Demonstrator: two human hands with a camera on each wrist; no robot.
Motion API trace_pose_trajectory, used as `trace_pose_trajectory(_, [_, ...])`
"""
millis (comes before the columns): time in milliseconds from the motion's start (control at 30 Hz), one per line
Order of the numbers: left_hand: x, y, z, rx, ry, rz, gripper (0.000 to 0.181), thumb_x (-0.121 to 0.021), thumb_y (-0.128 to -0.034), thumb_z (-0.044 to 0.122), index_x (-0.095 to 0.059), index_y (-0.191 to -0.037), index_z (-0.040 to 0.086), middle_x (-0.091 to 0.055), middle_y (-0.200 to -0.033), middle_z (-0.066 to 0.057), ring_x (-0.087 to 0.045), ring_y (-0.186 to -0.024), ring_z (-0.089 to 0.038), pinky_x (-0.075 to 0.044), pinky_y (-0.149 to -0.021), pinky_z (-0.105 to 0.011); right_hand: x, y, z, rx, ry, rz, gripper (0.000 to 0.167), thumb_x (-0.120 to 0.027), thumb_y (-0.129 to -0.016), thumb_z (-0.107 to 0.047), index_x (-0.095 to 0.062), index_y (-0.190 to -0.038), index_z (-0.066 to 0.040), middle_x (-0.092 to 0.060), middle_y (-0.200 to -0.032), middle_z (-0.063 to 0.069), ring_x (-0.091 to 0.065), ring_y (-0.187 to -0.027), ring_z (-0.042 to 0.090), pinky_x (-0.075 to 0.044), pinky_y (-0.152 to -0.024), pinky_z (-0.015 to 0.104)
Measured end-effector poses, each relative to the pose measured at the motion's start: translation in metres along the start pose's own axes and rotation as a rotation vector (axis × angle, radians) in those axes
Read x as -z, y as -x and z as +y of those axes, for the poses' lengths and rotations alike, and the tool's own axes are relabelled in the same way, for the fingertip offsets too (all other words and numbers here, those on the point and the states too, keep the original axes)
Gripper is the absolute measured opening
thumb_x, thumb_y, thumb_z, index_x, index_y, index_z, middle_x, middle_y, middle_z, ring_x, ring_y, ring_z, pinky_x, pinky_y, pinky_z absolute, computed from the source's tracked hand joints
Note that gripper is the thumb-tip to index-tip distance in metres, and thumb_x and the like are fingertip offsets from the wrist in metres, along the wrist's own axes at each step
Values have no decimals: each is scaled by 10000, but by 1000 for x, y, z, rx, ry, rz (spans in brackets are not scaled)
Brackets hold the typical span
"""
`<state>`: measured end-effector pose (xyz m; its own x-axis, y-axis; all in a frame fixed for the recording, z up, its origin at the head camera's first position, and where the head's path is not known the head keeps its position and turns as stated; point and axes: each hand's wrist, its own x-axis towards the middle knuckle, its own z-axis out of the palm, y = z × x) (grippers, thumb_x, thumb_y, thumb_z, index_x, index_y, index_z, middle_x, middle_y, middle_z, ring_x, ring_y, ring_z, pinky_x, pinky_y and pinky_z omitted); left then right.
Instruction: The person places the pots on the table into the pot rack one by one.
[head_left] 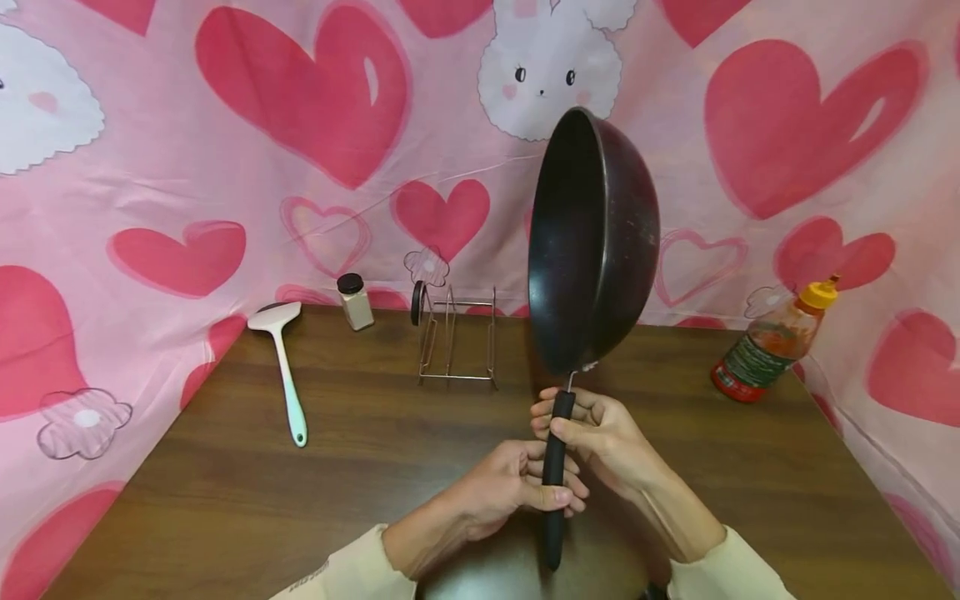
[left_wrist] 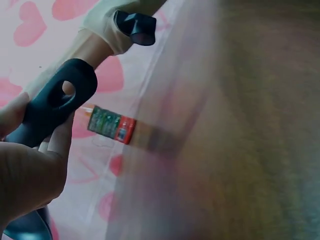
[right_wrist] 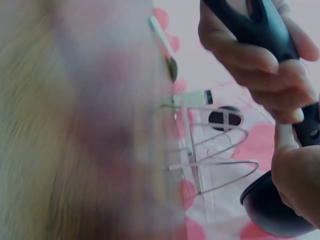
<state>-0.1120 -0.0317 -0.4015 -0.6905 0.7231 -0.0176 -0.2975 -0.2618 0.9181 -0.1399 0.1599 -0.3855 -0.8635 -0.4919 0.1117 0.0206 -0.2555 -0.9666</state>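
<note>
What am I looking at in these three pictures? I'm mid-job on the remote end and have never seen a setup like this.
There is no machine here: the work is done by a person's two bare hands. The wide picture looks forward and down from the head. The other two are taken from the left and right wrists, so the scene looks turned sideways and partly blurred.

Both hands hold a dark pan up by its black handle: the right hand nearer the pan's bowl, the left hand lower down. On the table, from left to right, are a spatula, a small jar, a wire rack and a bottle.
</note>
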Motion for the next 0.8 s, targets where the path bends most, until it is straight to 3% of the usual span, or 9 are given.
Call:
trace_pose_trajectory(300, [15, 2, 14, 1, -90, 41, 268, -647, -921, -89, -566, -1175, -115, -727, -992, -161, -728, -872, -178, -578, -862, -350, -13, -14, -8, 43, 63, 51, 347, -626, -966, 23, -496, -1282, 81, -623, -1175, 238, -673, -1048, 274, -532, -977, 363])
trace_pose_trajectory(533, [24, 5, 23, -15, -174, 46, 292, -646, -927, -95, -564, -1205, -125, -684, -1068, -300, -724, -883, -187, -573, -878, -362, -19, -21, -10, 102, 62, 55, 327, -620, -963, 56, -479, -1255, 102, -656, -1117, 154, -679, -1013, 243, -543, -957, 345])
trace_pose_trajectory(800, [29, 5, 31, -47, -188, 39, 274, -636, -942, -83, -560, -1199, -136, -714, -1038, -202, -720, -914, -207, -574, -901, -391, -26, -29, -15, 129, 115, 102, 327, -656, -946, 49, -525, -1246, 55, -650, -1110, 204, -689, -1000, 277, -554, -933, 354])
